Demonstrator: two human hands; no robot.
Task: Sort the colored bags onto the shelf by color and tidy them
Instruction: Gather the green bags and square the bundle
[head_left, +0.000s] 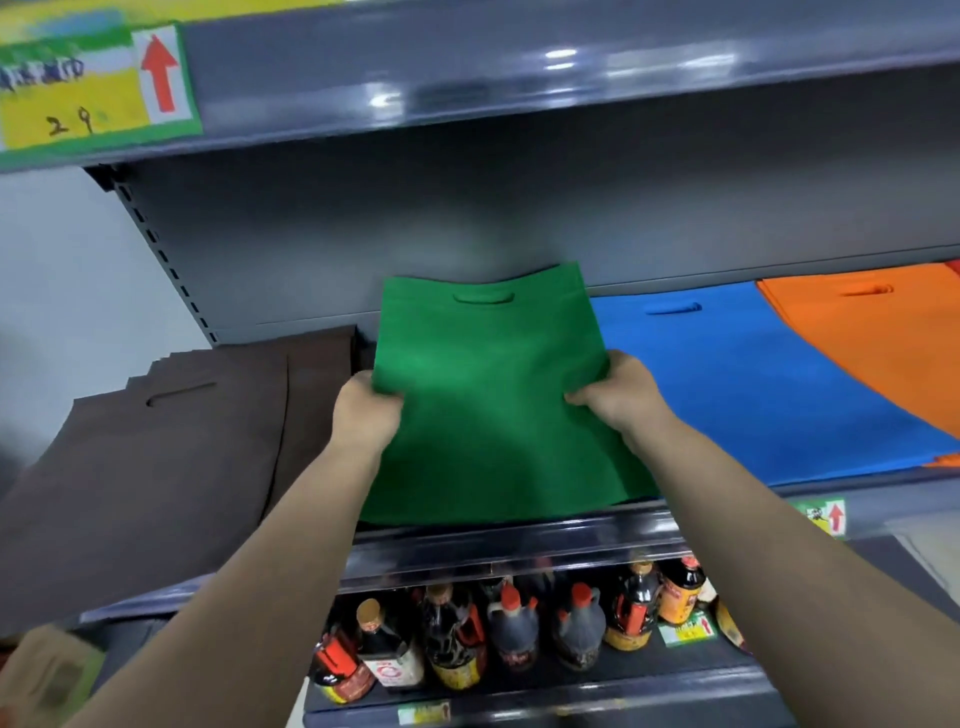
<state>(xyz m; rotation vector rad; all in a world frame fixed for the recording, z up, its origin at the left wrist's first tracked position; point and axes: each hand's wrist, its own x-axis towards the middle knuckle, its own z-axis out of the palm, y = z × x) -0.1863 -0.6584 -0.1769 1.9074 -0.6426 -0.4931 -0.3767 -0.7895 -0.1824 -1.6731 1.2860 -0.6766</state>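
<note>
A flat green bag (488, 384) lies on the grey shelf (519, 540), handle slot toward the back wall. My left hand (366, 410) grips its left edge and my right hand (618, 395) grips its right edge, fingers curled round the fabric. A stack of brown bags (171, 457) lies to the left, slightly fanned. Blue bags (743, 384) lie to the right, touching the green one. Orange bags (883, 332) lie at the far right, overlapping the blue.
The shelf above (519, 78) hangs low overhead and carries a yellow price tag (88, 88) with a red arrow. Below, dark sauce bottles (509, 629) stand in a row. A slotted upright (166, 265) runs down the left of the shelf back.
</note>
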